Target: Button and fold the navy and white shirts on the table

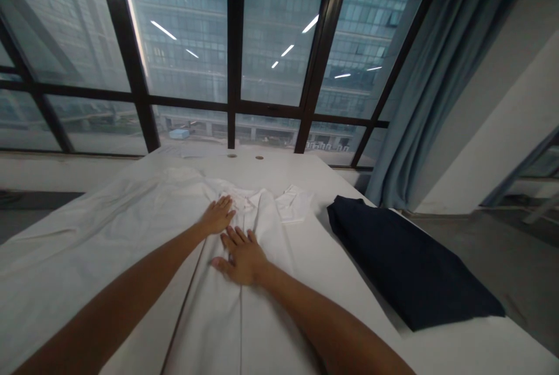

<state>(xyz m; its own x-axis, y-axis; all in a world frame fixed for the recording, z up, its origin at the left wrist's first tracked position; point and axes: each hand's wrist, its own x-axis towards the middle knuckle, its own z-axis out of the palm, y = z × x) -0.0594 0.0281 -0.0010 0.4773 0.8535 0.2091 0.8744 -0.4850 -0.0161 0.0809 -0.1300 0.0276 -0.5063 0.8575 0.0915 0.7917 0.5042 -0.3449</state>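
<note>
A white garment [262, 247] with a collar at its far end lies spread lengthwise on the white table [301, 168]. My left hand [217, 215] rests flat near the collar, fingers extended and holding nothing. Closer to me and slightly right, my right hand [243, 257] lies palm down on the garment, its fingers spread and thumb pointing left. A short sleeve [294, 203] extends to the right of the collar. Another large white cloth [117, 223] covers the table's left side, with soft creases across it.
A folded dark navy cloth [410, 264] lies along the right edge of the table. Beyond the far edge stand dark-framed windows [233, 43]. A blue-grey curtain [430, 95] hangs at the right beside a white pillar [493, 107].
</note>
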